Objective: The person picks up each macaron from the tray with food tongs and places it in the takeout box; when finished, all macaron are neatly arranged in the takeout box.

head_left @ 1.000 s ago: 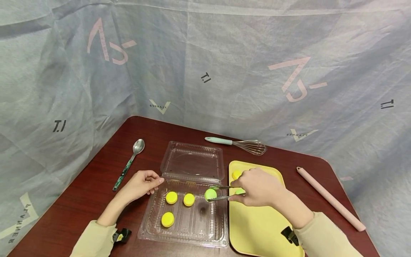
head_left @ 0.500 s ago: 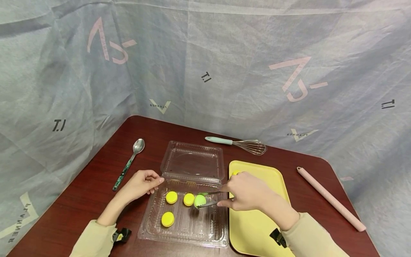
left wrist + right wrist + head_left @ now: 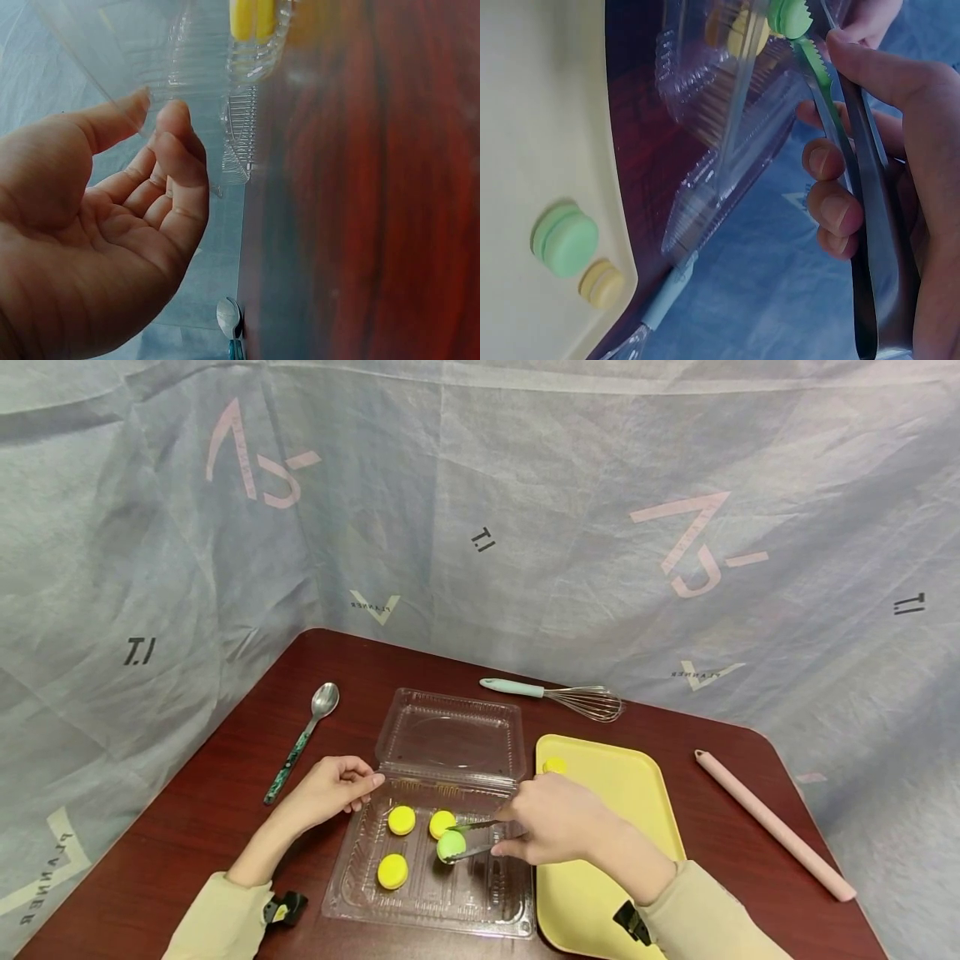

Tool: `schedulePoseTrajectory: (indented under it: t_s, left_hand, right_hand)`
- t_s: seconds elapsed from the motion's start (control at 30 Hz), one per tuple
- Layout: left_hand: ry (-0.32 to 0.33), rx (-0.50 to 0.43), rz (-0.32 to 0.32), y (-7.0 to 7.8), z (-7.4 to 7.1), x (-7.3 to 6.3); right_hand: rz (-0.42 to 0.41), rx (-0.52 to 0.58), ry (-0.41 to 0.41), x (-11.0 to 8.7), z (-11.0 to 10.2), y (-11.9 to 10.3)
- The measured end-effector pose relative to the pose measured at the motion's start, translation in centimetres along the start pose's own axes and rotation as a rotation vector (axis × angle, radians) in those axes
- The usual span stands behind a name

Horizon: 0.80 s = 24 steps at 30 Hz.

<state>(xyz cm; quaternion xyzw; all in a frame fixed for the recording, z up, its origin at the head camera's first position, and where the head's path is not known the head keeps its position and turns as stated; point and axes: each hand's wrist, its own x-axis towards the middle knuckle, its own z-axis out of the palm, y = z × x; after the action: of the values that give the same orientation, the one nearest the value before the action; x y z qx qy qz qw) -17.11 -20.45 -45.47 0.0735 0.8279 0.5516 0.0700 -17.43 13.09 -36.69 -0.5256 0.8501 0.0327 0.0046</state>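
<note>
My right hand (image 3: 558,822) holds metal tongs (image 3: 877,247), thumb on one arm and fingers curled round the other. Between the toothed tips is a green macaron (image 3: 452,845), over the open clear plastic clamshell box (image 3: 420,924). Three yellow macarons lie in the box's base: one at the back left (image 3: 401,820), one (image 3: 442,822) right beside the tongs, one nearer the front (image 3: 392,871). At the box's left edge by the hinge, my left hand (image 3: 330,789) pinches the plastic rim between thumb and forefinger, its other fingers curled.
A yellow tray (image 3: 573,906) stands right of the box, with a green macaron (image 3: 566,240) and a yellow macaron (image 3: 601,283) near its far corner. A whisk (image 3: 555,692) lies behind, a spoon (image 3: 300,747) at left, and a pink rolling pin (image 3: 772,822) at right.
My right hand has carried the green macaron in the tongs leftward from the box's right side, then slightly toward the front, beside the middle yellow macaron. My left hand has stayed put.
</note>
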Motion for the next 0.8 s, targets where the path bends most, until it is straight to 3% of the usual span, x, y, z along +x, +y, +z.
schedulePoseTrajectory:
  t_s: [0.33,0.8]
  left_hand:
    - [-0.003,0.002,0.005,-0.1,0.0,0.0]
    - [-0.004,0.005,0.009,-0.1,-0.1,0.1]
  right_hand:
    - [-0.003,0.035,-0.040,0.6,1.0,-0.8]
    - [-0.060,-0.025,-0.036,1.4,2.3,-1.5]
